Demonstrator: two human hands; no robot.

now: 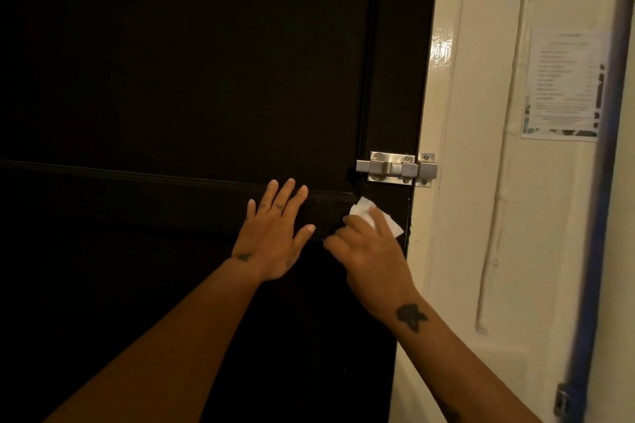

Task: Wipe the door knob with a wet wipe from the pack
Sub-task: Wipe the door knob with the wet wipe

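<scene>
The left hand [275,233] is laid flat on the dark door [171,79], fingers spread. A white wet wipe [376,215] is pressed against the door's right edge under the right hand [367,251], fingers curled, just below the steel bolt latch [395,168]; no knob can be made out.

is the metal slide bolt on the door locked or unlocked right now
Locked, it seems: the slide bolt reaches from the dark door into its keeper on the frame.
</scene>
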